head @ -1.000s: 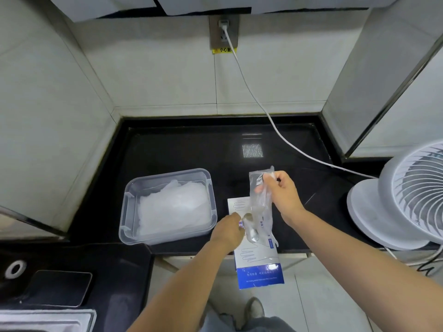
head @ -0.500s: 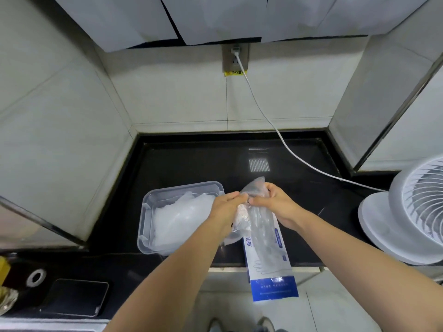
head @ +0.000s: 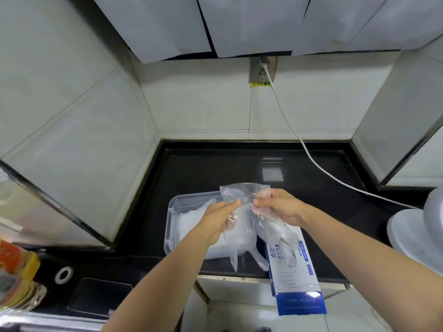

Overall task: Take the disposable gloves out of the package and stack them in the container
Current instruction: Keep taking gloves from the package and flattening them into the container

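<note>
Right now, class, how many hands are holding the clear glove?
2. The left hand pinches the glove on its left side, near the container; the right hand pinches its right side. Neither hand is hidden.

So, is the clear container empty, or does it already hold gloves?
Not empty. A whitish pile of gloves lies inside the container. The left hand and right hand pinch another glove.

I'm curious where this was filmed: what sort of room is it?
Probably a kitchen corner: a glossy black counter between white-tiled walls, a wall socket with a cord running toward a white fan, and a clear container holding disposable gloves.
</note>
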`<action>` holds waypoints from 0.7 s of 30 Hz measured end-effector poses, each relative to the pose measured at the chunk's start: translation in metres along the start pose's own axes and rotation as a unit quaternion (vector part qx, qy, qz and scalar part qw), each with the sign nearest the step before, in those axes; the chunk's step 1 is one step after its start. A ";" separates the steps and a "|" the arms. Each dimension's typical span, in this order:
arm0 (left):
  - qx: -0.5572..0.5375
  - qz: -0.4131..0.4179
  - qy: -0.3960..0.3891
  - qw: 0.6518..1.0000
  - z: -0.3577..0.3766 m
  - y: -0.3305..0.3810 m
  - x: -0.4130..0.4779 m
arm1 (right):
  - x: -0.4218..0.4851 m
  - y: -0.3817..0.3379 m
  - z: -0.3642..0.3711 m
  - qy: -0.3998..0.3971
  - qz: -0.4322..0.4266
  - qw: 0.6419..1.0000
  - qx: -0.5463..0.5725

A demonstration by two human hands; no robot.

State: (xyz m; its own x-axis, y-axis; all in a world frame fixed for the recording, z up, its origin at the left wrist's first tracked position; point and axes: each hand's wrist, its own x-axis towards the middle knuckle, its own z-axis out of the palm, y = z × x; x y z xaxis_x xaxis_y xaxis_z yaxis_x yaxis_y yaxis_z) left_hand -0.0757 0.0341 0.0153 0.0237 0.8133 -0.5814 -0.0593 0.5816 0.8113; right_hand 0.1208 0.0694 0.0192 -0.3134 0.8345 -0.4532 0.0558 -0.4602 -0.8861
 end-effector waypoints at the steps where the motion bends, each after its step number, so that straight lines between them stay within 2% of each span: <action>1: 0.021 0.024 0.032 0.999 -0.003 0.000 0.000 | 0.003 -0.001 0.004 0.013 -0.007 1.000 -0.012; 4: 0.066 0.058 0.089 0.992 -0.020 -0.004 -0.001 | 0.014 -0.005 0.012 0.083 -0.028 0.996 -0.029; 6: 0.103 0.051 0.105 0.988 -0.032 -0.007 0.000 | 0.018 -0.008 0.016 0.094 -0.038 0.994 -0.051; 8: 0.124 0.065 0.128 0.982 -0.042 -0.007 -0.002 | 0.023 -0.011 0.019 0.061 -0.038 0.993 -0.095; 11: 0.104 0.113 0.164 0.974 -0.053 -0.001 0.003 | 0.027 -0.018 0.028 -0.029 -0.022 0.984 -0.173; 12: 0.106 0.117 0.144 0.977 -0.053 0.006 0.001 | 0.028 -0.021 0.033 -0.062 -0.018 0.978 -0.198; 14: 0.199 0.086 0.077 0.973 -0.050 0.019 0.002 | 0.029 -0.026 0.046 -0.117 -0.012 0.966 -0.231; 16: 0.271 0.049 0.027 0.961 -0.047 0.021 0.004 | 0.033 -0.028 0.056 -0.137 -0.015 0.960 -0.242; 19: 0.215 0.085 0.048 0.972 -0.047 0.017 0.005 | 0.037 -0.028 0.055 -0.119 0.021 0.962 -0.244; 21: 0.194 0.107 0.097 0.970 -0.053 0.012 0.010 | 0.038 -0.025 0.045 -0.157 0.089 0.950 -0.256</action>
State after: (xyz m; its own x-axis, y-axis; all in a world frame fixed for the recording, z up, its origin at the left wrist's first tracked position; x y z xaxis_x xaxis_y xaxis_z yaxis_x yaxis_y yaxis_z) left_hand -0.1293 0.0481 0.0157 -0.1373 0.9198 -0.3676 0.3394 0.3924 0.8549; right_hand 0.0644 0.0991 0.0282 -0.5180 0.5899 -0.6194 0.5631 -0.3100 -0.7661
